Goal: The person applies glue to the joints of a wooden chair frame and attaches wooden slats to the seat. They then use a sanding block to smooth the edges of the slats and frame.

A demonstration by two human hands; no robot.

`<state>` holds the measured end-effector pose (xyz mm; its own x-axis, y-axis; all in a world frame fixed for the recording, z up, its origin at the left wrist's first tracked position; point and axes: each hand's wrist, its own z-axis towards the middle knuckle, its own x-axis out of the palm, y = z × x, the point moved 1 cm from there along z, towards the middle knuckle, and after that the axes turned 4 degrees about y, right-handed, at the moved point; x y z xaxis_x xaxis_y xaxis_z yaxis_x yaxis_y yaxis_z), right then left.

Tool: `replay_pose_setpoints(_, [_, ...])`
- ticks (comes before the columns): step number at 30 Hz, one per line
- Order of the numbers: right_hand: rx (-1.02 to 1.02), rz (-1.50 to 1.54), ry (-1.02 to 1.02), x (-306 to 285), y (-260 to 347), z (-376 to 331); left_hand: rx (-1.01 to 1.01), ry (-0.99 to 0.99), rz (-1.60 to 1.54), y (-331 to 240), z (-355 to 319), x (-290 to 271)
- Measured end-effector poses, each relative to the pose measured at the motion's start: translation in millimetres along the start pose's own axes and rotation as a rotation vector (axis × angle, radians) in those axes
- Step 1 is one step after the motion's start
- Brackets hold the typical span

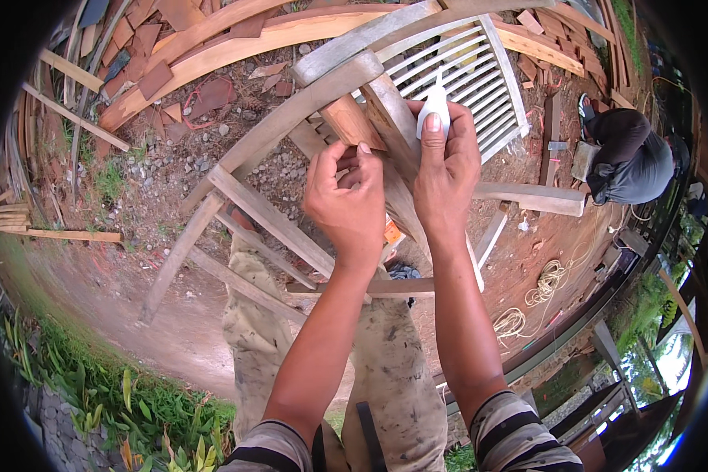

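My right hand (444, 169) is closed round a small white squeeze bottle (435, 110), its pointed nozzle upward and my thumb across its front. My left hand (342, 197) is curled, with thumb and fingertips pinched together beside the lower end of a reddish-brown wood piece (352, 120). Whether anything small sits in that pinch, I cannot make out. Both hands are over a weathered grey wooden chair frame (271, 216), tipped over in front of my legs. The brown piece contrasts with the grey bars around it.
A white slatted panel (480, 86) lies beyond my right hand. Planks (236, 43) and broken tile pieces cover the far ground. Coiled rope (547, 282) lies on the dirt to the right. Another person (633, 161) crouches at the far right. Plants (126, 393) grow at lower left.
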<state>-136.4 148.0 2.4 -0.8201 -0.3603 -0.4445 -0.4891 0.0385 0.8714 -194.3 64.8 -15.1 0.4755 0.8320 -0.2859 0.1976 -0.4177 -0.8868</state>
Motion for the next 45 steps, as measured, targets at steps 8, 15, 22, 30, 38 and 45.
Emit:
replay_pose_setpoints(8, [-0.094, -0.041, -0.009, -1, -6, -1, -0.147, -0.039, 0.051, -8, -1, 2])
replay_pose_setpoints(15, [-0.098, -0.070, 0.000, -2, -5, -1, -0.018, -0.066, 0.128, -10, 4, -2])
replay_pose_setpoints(22, [-0.103, -0.082, -0.019, 1, -5, -3, 0.029, -0.037, 0.269, -13, 11, 6])
replay_pose_setpoints(30, [-0.099, -0.004, -0.010, 2, -8, -4, 0.127, -0.027, 0.232, -14, 10, 4])
replay_pose_setpoints(38, [-0.123, 0.017, -0.035, 3, -9, -5, 0.042, 0.018, 0.102, -12, 6, 6])
replay_pose_setpoints(45, [-0.095, 0.018, 0.015, 2, -8, -6, 0.153, -0.026, 0.274, -11, 8, 7])
